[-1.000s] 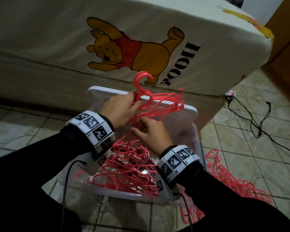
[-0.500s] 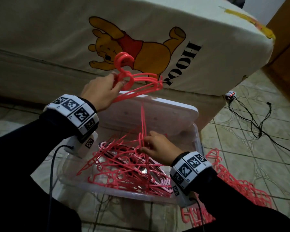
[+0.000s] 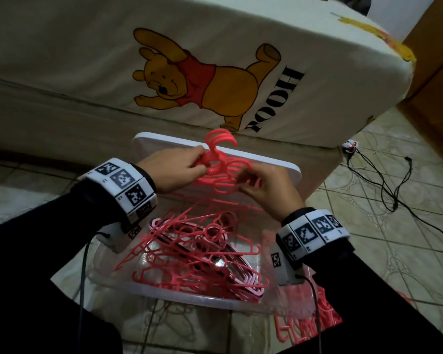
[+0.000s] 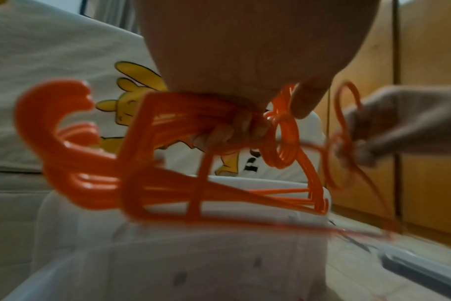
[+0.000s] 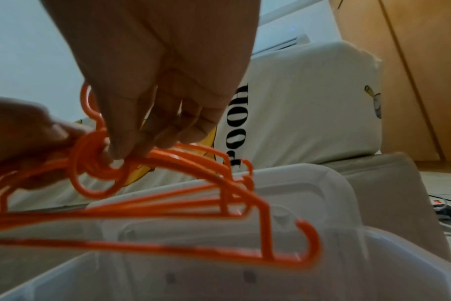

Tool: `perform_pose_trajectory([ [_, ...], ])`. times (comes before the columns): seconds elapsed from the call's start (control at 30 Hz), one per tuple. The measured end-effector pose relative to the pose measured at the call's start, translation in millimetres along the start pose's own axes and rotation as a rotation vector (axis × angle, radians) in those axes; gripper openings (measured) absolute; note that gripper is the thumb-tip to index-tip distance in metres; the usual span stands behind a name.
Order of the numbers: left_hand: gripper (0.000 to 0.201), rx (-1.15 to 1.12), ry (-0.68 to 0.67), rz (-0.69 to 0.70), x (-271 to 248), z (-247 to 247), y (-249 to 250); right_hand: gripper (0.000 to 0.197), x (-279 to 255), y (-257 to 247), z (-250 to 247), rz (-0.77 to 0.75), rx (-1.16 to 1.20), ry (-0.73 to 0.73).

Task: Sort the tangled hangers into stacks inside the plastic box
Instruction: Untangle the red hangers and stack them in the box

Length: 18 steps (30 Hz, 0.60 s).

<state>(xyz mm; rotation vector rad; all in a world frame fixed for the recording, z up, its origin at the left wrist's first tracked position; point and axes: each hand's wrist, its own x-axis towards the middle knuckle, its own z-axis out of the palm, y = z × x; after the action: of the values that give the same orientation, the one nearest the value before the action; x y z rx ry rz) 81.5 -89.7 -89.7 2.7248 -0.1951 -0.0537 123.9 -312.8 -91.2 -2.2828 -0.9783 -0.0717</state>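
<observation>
Hangers [image 3: 202, 256] lie tangled inside the plastic box [image 3: 179, 296]; both hands' grips hold a raised bunch [image 3: 223, 164].

Coral-pink hangers [image 3: 202, 251]; clear box [image 3: 189, 297]; white lid [image 3: 279, 166]; cream sheet [image 3: 87, 60], yellow bear print; black-and-white checked wristbands [image 3: 123, 185].

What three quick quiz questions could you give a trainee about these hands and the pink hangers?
1. True or false: the left hand grips a bundle of hangers near their hooks.
2. Where is the tangled pile? A) on the bed B) inside the plastic box C) on the white lid
3. Fill in: the right hand pinches a single ____ beside the bundle.

Key: 1 true; 2 B; 3 hanger
</observation>
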Motion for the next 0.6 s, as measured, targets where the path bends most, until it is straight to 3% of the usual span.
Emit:
perform_pose_trajectory([
  [0.13,0.056,0.088,-0.096,0.045,-0.8,8.3,5.9,0.014,3.0,-1.2,1.3,0.006,0.029,0.115],
  [0.33,0.048,0.149,-0.022,0.087,1.2,12.6,6.9,0.014,3.4,1.3,5.9,0.052,0.125,0.176],
  [0.43,0.03,0.213,0.015,0.082,2.2,11.9,3.0,0.016,2.6,9.3,8.6,0.083,0.088,0.158],
  [0.5,0.025,0.236,0.04,0.074,3.5,11.3,0.9,0.018,0.0,15.1,13.7,0.069,-0.025,0.004],
  [0.6,0.035,0.23,0.089,0.069,4.1,8.9,0.6,0.009,-10.3,17.9,31.8,0.029,-0.26,-0.414],
])
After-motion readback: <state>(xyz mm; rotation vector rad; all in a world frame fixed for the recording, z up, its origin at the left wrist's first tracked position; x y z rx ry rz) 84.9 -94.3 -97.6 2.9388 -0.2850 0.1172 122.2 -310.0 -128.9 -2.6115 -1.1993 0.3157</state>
